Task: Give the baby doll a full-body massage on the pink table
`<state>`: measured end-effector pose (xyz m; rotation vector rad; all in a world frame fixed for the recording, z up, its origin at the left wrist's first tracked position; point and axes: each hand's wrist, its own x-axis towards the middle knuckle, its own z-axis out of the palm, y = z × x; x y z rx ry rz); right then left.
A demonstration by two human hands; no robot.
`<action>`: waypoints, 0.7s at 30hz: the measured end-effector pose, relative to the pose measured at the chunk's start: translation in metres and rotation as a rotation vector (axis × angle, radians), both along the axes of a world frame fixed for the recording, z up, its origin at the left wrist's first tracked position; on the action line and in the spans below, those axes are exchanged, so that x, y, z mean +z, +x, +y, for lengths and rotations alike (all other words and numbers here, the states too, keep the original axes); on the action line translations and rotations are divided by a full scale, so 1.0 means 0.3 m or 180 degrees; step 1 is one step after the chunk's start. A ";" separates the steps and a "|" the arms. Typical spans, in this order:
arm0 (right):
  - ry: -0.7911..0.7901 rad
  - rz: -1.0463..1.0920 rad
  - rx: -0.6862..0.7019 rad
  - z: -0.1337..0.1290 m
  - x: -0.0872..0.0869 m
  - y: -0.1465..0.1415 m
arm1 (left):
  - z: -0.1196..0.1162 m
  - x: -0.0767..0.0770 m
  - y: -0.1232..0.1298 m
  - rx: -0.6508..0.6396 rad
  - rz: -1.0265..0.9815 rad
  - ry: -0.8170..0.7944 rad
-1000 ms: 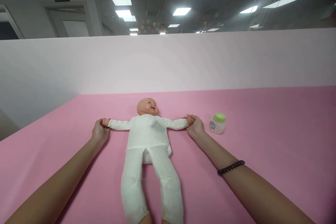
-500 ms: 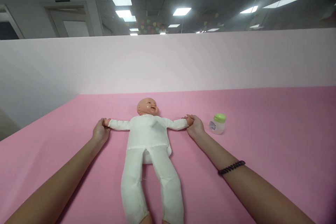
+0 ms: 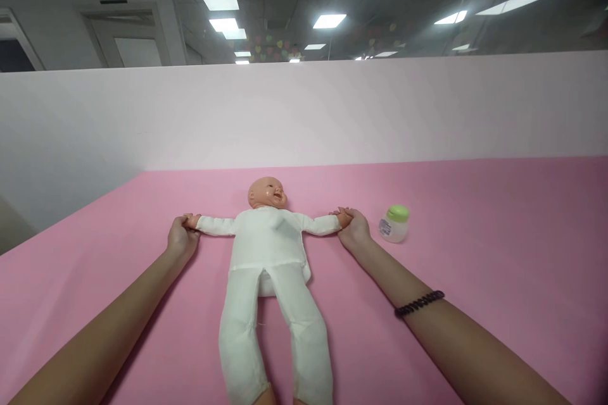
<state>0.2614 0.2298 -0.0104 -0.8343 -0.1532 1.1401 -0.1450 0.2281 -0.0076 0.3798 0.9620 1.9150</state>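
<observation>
A pink surface (image 3: 479,221) fills the lower view. Nearest the camera, the person's bare forearms reach in from the bottom corners, with a black coiled bracelet (image 3: 419,304) on the right one. A baby doll (image 3: 266,247) in a white cloth suit lies face up between them, its legs pointing toward the person and its arms stretched straight out to each side. The left hand (image 3: 182,237) is curled closed around the doll's right hand, and the right hand (image 3: 354,230) pinches the doll's left hand between its fingers, so each grip sits at the end of a doll arm. Just beyond the right hand, past the doll's left arm, stands a small clear bottle (image 3: 394,224) with a green cap and a printed label, untouched. Farther past the doll's head rises a pale pink wall (image 3: 304,114), and behind it are a door (image 3: 126,38) and ceiling lights (image 3: 218,0).
</observation>
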 end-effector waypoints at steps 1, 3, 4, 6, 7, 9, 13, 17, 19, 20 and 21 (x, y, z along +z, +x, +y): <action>0.0004 -0.0010 0.0007 0.000 -0.001 0.000 | -0.001 -0.002 0.000 0.0014 0.0013 -0.0016; -0.0009 -0.0032 0.0042 0.003 -0.003 0.001 | -0.001 -0.007 -0.001 0.0032 0.0042 -0.0064; -0.0029 -0.0042 0.0061 0.006 -0.006 0.001 | -0.001 -0.010 -0.002 0.0033 0.0059 -0.0087; -0.0071 -0.0059 0.0087 0.013 -0.011 0.002 | 0.002 -0.015 -0.002 0.0013 0.0098 -0.0114; -0.0089 -0.0067 0.0095 0.017 -0.014 0.003 | 0.003 -0.017 -0.003 0.0000 0.0118 -0.0119; -0.0115 -0.0080 0.0110 0.023 -0.019 0.006 | 0.005 -0.020 -0.004 -0.0010 0.0145 -0.0125; -0.0112 -0.0088 0.0104 0.027 -0.026 0.011 | 0.010 -0.022 -0.008 0.0034 0.0159 -0.0151; 0.0029 -0.0062 0.0018 0.022 -0.029 0.012 | 0.012 -0.024 -0.011 0.0015 0.0203 -0.0121; 0.0097 -0.0053 0.0007 0.021 -0.031 0.012 | 0.013 -0.027 -0.012 -0.0009 0.0266 -0.0109; 0.0111 -0.0055 0.0007 0.022 -0.032 0.012 | 0.013 -0.029 -0.012 -0.0025 0.0303 -0.0111; 0.0109 -0.0062 0.0011 0.024 -0.033 0.013 | 0.014 -0.031 -0.012 -0.0045 0.0340 -0.0118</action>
